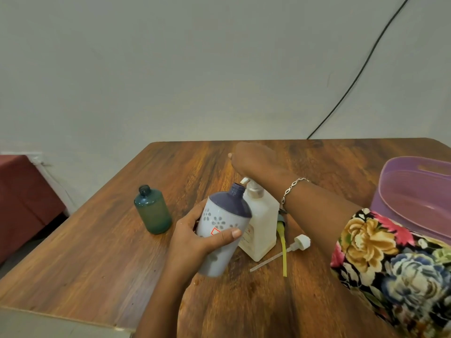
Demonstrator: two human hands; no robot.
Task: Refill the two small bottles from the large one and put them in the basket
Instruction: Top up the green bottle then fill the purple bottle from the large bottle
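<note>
Beside the large bottle, left grip holds the tilted purple bottle

On table: spare bottle upright, far left. Large bottle upright at centre, right hand over its pump head. Left hand holds tilted bottle just left, mouth by spout. Loose pump lies right of large bottle, second pump crossing it. Basket at right edge.
</note>
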